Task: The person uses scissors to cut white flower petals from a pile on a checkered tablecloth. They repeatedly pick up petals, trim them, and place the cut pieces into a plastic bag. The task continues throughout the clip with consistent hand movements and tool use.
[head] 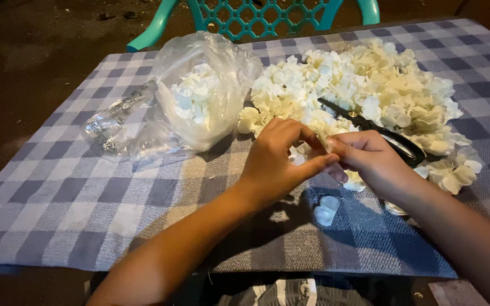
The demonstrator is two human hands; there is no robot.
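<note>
My left hand [279, 161] and my right hand [370, 158] meet over the checked cloth [86, 187], fingertips pinched together on a small cream flower petal [320, 140]. A big heap of white and cream fabric petals [370, 85] lies just beyond the hands. Black scissors [392, 139] rest on the heap, behind my right hand. A loose white petal [327, 208] lies on the cloth below the hands. To the left, a clear plastic bag [199, 96] holds more white petals.
A teal plastic chair [245, 20] stands at the far side of the table. Dark ground surrounds the table on the left. The cloth's near edge runs just above my lap.
</note>
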